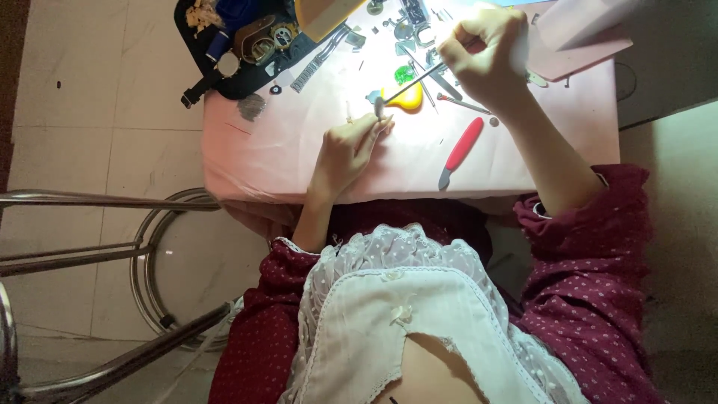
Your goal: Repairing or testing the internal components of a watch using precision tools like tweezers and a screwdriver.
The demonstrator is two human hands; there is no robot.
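Note:
My left hand [345,152] rests on the pink table cover [284,161] and pinches a small pale part [379,108] between its fingertips. My right hand [488,54] is raised over the table, its fingers closed around a thin metal tool [413,83]. The tool slants down to the left, and its tip meets the small part at my left fingertips. A yellow piece [404,98] and a green piece [404,74] lie just behind the tool tip.
A red-handled tool [461,148] lies near the table's front edge. Several small metal tools and parts are scattered at the back. A black tray [239,49] with straps and parts sits back left. A metal stool frame [142,262] stands on the tiled floor at left.

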